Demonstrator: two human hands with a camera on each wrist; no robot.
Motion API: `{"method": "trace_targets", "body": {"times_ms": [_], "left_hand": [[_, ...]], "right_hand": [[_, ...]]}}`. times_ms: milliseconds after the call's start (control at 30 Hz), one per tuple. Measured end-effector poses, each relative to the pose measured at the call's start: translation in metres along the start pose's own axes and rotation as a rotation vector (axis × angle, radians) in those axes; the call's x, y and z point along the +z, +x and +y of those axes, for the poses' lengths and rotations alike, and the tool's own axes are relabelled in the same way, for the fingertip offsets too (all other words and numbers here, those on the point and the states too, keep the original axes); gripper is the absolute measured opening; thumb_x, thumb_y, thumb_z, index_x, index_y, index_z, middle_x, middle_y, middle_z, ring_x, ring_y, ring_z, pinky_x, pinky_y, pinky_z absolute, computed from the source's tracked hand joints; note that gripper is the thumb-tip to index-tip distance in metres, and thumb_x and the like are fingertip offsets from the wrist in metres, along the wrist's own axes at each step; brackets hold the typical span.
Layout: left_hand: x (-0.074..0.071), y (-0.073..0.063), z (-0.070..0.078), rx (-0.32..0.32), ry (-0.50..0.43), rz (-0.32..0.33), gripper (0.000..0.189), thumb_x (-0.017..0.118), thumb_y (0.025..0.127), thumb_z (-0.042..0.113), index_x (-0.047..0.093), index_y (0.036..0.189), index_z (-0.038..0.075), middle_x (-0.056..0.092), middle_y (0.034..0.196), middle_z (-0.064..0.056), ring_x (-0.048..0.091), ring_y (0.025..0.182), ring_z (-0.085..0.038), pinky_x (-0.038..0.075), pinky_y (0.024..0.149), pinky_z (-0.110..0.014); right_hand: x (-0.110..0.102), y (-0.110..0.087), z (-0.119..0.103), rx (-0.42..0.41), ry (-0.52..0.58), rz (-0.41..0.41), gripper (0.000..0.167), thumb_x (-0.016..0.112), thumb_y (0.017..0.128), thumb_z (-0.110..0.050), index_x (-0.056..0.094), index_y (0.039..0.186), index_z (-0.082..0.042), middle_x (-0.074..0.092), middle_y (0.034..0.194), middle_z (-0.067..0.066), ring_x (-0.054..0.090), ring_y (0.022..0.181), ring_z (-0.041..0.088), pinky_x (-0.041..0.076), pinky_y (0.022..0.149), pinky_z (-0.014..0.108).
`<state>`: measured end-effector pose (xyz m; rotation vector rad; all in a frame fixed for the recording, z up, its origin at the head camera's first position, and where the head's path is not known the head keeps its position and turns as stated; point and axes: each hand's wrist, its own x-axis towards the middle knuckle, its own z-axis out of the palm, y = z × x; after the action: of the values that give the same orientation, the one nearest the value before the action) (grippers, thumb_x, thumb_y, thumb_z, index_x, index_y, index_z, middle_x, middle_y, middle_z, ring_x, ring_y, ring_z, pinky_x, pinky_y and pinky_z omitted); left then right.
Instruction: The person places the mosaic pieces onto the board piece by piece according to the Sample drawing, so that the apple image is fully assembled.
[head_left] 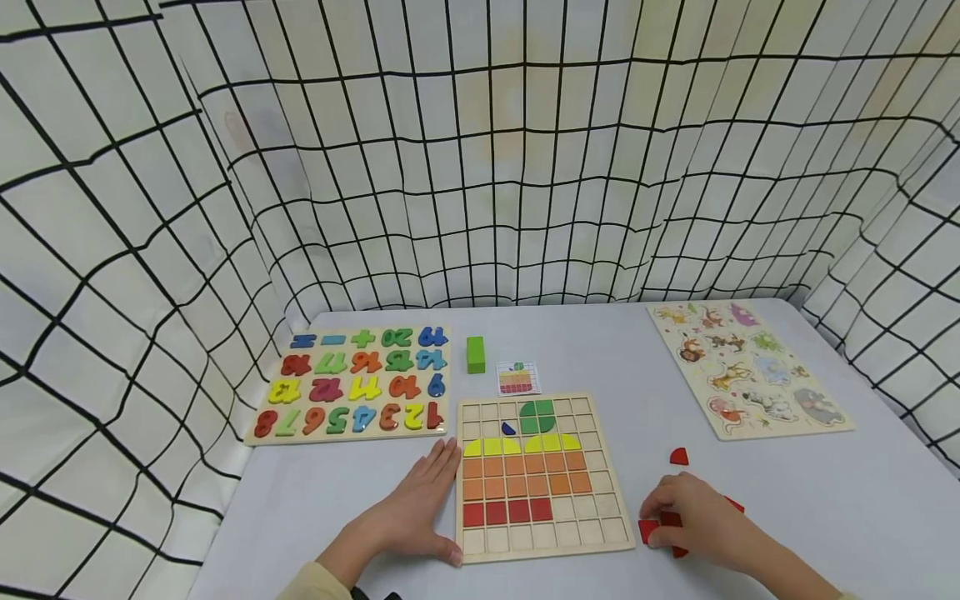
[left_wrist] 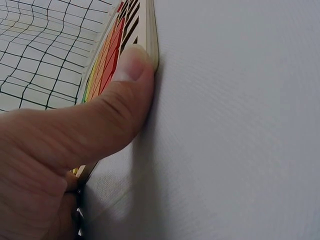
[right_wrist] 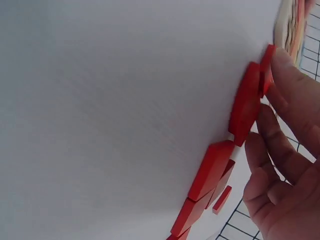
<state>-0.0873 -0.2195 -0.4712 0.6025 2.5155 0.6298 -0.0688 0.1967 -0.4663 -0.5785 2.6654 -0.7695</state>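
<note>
A wooden grid board [head_left: 547, 539] holds red square tiles [head_left: 507, 512] in part of one row, orange squares [head_left: 526, 476], yellow rounded pieces [head_left: 552, 443], green pieces [head_left: 537, 417] and a small blue piece [head_left: 508, 428]. My left hand [head_left: 416, 508] lies along the board's left edge, fingers straight; its thumb [left_wrist: 117, 107] touches the board's near corner. To the right of the board, my right hand [head_left: 701, 521] pinches a red square tile [head_left: 648, 532] with curled fingers. More red tiles [right_wrist: 212, 167] lie beneath and beside this hand, partly hidden. A red quarter-round piece [head_left: 678, 457] lies beyond it.
A picture card [head_left: 517, 378] and a green block [head_left: 476, 355] lie behind the board. At the back left is a number puzzle [head_left: 352, 385]; an animal puzzle [head_left: 750, 371] is at the right. Black netting over white cloth [head_left: 510, 167] surrounds the white table.
</note>
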Motion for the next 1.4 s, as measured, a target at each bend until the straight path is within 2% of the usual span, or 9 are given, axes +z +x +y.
{"method": "trace_targets", "body": {"times_ms": [67, 167, 367, 533, 733, 1033, 1233, 1400], "left_hand": [[0.0, 0.0, -0.001, -0.002, -0.002, 0.0, 0.133, 0.089, 0.068, 0.056, 0.015, 0.162, -0.001, 0.007, 0.173, -0.018, 0.002, 0.161, -0.035, 0.013, 0.129, -0.059], [0.001, 0.001, -0.002, -0.004, -0.002, 0.001, 0.133, 0.089, 0.068, 0.056, 0.015, 0.162, -0.001, 0.007, 0.173, -0.018, 0.002, 0.161, -0.035, 0.013, 0.129, -0.058], [0.002, 0.001, -0.003, 0.003, -0.003, 0.006, 0.133, 0.089, 0.068, 0.056, 0.015, 0.163, 0.0, 0.007, 0.173, -0.017, 0.002, 0.161, -0.035, 0.013, 0.129, -0.059], [0.002, 0.001, -0.003, 0.007, -0.001, 0.007, 0.133, 0.089, 0.068, 0.056, 0.015, 0.163, -0.001, 0.007, 0.173, -0.017, 0.002, 0.161, -0.035, 0.013, 0.129, -0.059], [0.001, 0.0, -0.002, 0.009, -0.003, 0.008, 0.133, 0.09, 0.068, 0.055, 0.015, 0.162, -0.001, 0.007, 0.173, -0.017, 0.002, 0.161, -0.035, 0.013, 0.129, -0.059], [0.001, 0.0, -0.001, 0.01, -0.008, 0.009, 0.133, 0.089, 0.068, 0.056, 0.015, 0.163, 0.0, 0.007, 0.173, -0.017, 0.002, 0.161, -0.035, 0.013, 0.128, -0.059], [0.0, 0.0, 0.0, 0.007, -0.002, 0.007, 0.132, 0.09, 0.068, 0.055, 0.015, 0.163, -0.001, 0.007, 0.173, -0.017, 0.002, 0.161, -0.035, 0.013, 0.129, -0.059], [0.0, 0.0, 0.0, 0.001, -0.003, 0.003, 0.132, 0.09, 0.068, 0.055, 0.015, 0.163, 0.0, 0.007, 0.173, -0.016, 0.001, 0.161, -0.034, 0.013, 0.129, -0.058]], "right_hand": [[0.004, -0.002, 0.001, -0.047, -0.064, 0.029, 0.016, 0.087, 0.08, -0.034, 0.074, 0.089, -0.03, 0.059, 0.087, -0.021, 0.046, 0.089, 0.002, 0.049, 0.072, 0.022], [0.008, -0.004, -0.001, -0.052, -0.123, 0.079, 0.02, 0.088, 0.078, -0.033, 0.07, 0.085, -0.033, 0.056, 0.087, -0.022, 0.044, 0.091, 0.003, 0.049, 0.073, 0.022], [0.006, -0.004, -0.006, 0.01, -0.001, 0.025, 0.025, 0.087, 0.079, -0.021, 0.063, 0.083, -0.028, 0.059, 0.079, -0.019, 0.046, 0.079, 0.0, 0.048, 0.066, 0.02], [-0.001, 0.0, -0.013, -0.026, 0.046, 0.025, 0.024, 0.084, 0.083, -0.015, 0.062, 0.082, -0.024, 0.063, 0.079, -0.019, 0.05, 0.074, -0.004, 0.048, 0.064, 0.019], [0.0, 0.019, -0.032, -0.037, 0.113, 0.061, 0.018, 0.08, 0.087, -0.011, 0.066, 0.086, -0.022, 0.066, 0.084, -0.017, 0.056, 0.078, -0.003, 0.051, 0.068, 0.019], [0.015, 0.056, -0.058, -0.026, 0.239, 0.036, 0.009, 0.078, 0.089, -0.01, 0.072, 0.093, -0.015, 0.068, 0.091, -0.006, 0.058, 0.08, 0.009, 0.053, 0.07, 0.017], [0.028, 0.065, -0.069, -0.033, 0.207, 0.0, 0.004, 0.078, 0.09, -0.012, 0.075, 0.091, -0.012, 0.067, 0.084, -0.009, 0.057, 0.075, 0.007, 0.052, 0.067, 0.017], [0.036, 0.067, -0.075, 0.0, 0.15, 0.013, 0.003, 0.078, 0.089, -0.01, 0.077, 0.091, -0.012, 0.068, 0.084, -0.01, 0.057, 0.077, 0.009, 0.052, 0.067, 0.018]]}}
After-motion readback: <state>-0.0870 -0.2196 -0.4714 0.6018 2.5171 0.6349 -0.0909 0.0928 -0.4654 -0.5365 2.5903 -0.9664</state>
